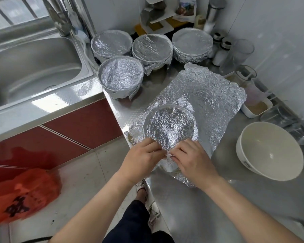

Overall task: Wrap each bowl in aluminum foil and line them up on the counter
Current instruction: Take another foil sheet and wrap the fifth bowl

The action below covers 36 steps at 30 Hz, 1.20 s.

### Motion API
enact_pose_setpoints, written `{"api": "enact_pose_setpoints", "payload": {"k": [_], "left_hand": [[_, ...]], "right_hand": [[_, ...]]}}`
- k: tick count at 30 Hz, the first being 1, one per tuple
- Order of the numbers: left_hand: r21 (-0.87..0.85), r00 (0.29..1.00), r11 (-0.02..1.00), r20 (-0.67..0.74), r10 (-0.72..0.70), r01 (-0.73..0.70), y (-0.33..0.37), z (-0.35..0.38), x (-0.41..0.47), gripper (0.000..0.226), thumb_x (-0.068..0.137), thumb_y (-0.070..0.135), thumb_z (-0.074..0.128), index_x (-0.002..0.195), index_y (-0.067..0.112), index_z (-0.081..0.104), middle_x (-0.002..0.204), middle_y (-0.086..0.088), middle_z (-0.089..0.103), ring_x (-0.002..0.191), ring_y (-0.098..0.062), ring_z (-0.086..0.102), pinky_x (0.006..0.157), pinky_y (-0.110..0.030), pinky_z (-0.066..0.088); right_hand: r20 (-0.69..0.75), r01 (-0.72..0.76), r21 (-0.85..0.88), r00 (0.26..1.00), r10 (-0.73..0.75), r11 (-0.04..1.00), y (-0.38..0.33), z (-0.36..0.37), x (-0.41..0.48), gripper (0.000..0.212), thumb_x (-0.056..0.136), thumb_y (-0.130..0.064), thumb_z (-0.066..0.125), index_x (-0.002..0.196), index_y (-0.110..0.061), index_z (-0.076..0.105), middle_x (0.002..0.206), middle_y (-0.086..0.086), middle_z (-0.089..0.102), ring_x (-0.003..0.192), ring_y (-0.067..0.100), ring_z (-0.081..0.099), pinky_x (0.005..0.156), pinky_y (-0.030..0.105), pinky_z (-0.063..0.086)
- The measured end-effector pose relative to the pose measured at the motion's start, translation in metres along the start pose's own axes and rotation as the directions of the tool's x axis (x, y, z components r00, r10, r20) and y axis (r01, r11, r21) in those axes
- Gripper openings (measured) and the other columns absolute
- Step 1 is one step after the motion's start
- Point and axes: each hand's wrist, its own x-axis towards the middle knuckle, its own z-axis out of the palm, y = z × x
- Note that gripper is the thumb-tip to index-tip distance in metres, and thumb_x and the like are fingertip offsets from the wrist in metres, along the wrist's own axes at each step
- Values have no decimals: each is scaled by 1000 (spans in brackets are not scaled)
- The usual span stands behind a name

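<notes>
Here the bowl being wrapped (169,128) sits near the front edge of the steel counter (191,199), under a large sheet of aluminum foil (209,95) whose far part lies loose and flat toward the back. The foil is already pressed tight across the bowl's mouth, so the round rim shows through it. Both hands work the near side. The left hand (142,158) and the right hand (191,160) meet at the rim nearest the person, fingers curled in and pinching the foil edge between thumb and fingertips, most likely to fold it down and tuck it under. Whether the thumbs press against the bowl itself I cannot quite tell, since the hands cover that spot.

The bowl is kept close to the edge, probably so the wrists can reach under the rim without stretching. Four wrapped bowls (120,76) stand together at the back beside the sink (33,67), three in a row and one in front, well apart from the work, which keeps the space clear for the sheet. One bare white bowl (268,149) waits to the right, just beside the foil, within easy reach for its turn. So the task looks well along, with this bowl partly done and one left untouched.
</notes>
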Motion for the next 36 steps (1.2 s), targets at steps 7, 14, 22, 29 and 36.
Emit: {"api": "enact_pose_setpoints", "payload": {"k": [7,14,22,29,36], "left_hand": [[5,998,999,-57,35,-34,-2,2,7,14,89,5,63,81,7,75,82,-2,66,87,-20,53,80,-27,48],[27,999,999,46,-24,23,-15,-12,7,4,87,14,72,88,10,73,94,-3,66,97,-26,57,87,-35,49],[-62,983,988,131,-131,140,0,-20,4,20,85,19,66,102,13,75,104,1,69,105,-21,59,97,-37,45],[-137,985,984,145,-94,114,3,-10,5,22,90,36,65,96,18,77,90,2,67,85,-22,59,74,-39,51],[-37,991,997,126,-55,60,-1,-3,5,11,87,32,71,92,23,76,89,7,67,84,-19,59,85,-36,47]], "right_hand": [[-71,2,-108,997,-10,994,-6,7,6,16,71,1,68,69,-12,60,70,5,47,68,25,44,63,34,31],[-99,-188,-59,978,182,980,-36,8,15,21,66,2,71,65,-12,55,67,4,45,64,24,44,60,35,34],[3,-262,157,964,265,952,-27,-2,12,30,94,-26,44,102,-15,71,111,-2,67,111,18,57,95,38,40],[80,-211,232,977,197,950,3,-15,-3,24,87,-38,58,89,-19,73,91,-7,58,90,16,51,75,39,49],[56,-104,164,994,96,981,1,-11,-5,14,82,-33,71,82,-19,68,83,-6,57,79,16,51,72,32,44]]}}
